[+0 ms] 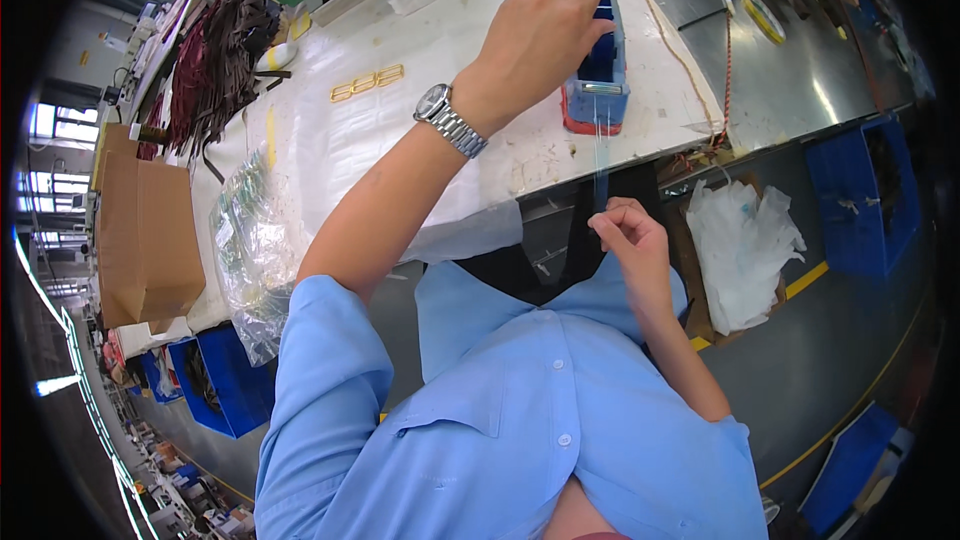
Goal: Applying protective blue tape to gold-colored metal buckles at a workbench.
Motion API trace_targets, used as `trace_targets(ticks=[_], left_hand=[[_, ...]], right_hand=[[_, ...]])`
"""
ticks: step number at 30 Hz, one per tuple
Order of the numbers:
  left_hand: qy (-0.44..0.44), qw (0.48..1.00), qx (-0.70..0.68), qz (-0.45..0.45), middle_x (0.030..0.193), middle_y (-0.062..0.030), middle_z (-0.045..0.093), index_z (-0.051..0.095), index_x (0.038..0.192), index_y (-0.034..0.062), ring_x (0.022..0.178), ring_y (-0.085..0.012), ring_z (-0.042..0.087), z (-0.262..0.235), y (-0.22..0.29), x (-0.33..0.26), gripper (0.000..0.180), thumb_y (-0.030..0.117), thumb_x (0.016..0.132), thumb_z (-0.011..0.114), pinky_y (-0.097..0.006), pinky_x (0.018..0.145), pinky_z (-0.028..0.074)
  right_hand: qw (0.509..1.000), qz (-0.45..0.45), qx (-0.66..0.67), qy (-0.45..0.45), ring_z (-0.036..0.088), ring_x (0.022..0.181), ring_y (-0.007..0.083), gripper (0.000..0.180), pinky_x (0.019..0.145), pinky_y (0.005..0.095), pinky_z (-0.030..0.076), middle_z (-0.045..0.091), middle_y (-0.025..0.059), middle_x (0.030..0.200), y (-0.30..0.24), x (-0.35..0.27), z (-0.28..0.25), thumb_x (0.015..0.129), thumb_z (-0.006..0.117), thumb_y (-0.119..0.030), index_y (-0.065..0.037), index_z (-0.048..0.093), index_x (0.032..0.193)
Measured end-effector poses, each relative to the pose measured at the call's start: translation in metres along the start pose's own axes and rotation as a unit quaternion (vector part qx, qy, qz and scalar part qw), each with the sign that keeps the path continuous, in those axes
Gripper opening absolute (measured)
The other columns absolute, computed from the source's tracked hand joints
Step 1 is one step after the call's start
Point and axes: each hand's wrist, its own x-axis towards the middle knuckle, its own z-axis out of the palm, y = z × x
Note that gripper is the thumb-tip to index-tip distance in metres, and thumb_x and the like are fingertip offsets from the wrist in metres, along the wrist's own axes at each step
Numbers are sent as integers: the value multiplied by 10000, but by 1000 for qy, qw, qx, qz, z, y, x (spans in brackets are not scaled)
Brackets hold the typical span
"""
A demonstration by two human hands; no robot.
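My left hand (552,28) is closed over the far left side of a blue tape dispenser (612,103) with a red base, on the table's front part. A narrow strip of clear tape (601,162) runs from the dispenser's near end toward me, past the table edge. Its lower end is pinched between the thumb and fingers of my right hand (637,240), in front of my lap. To the left of the dispenser, three gold metal slide buckles (367,84) lie in a row on the white table covering.
Bundles of dark straps (215,55), a clear plastic bag (250,250) and a cardboard box (150,235) are at the left. A metal surface (800,80) carries a tape roll (763,18) at the right. Below it stand a carton with white plastic (743,245) and a blue bin (862,195).
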Motion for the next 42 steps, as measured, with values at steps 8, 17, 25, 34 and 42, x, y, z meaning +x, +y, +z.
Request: trace_targets(ticks=[8,17,25,34,42], left_hand=[[72,994,-39,-68,1144,-147,788,763,1233,57,1031,-321,766,-34,-33,-12,285,213,995,775,-396,896,592],[-199,956,130,-170,909,-145,729,723,947,44,889,-373,700,-107,-139,-139,98,141,960,719,-475,772,556],[-246,950,161,-107,965,-131,742,726,1002,38,955,-342,703,-90,-133,-144,91,99,937,710,-445,836,568],[-95,790,-370,-480,969,-40,750,750,1109,-1,803,-124,694,-118,-111,-130,156,138,1039,740,-294,764,590],[-136,599,-645,-454,1536,-206,619,770,1116,-11,1398,-255,615,-85,85,-130,160,71,980,781,-388,1170,479]], right_hand=[[996,-65,-67,4,562,883,49,118,733,204,467,608,27,1099,7,4,8,989,789,-44,46,723,953],[996,-79,15,-23,578,874,46,97,751,208,490,633,45,1136,-7,-4,10,1012,766,-30,44,717,973],[998,-3,50,-46,717,835,115,126,782,263,594,781,102,991,-28,-16,12,1073,701,-95,25,717,1038],[996,-7,71,-51,774,877,154,122,825,276,622,810,143,988,-26,-14,14,1096,662,-79,41,688,1095],[994,4,87,-69,784,949,180,108,887,305,637,808,158,1035,-32,-22,17,1096,616,-32,55,652,1150]])
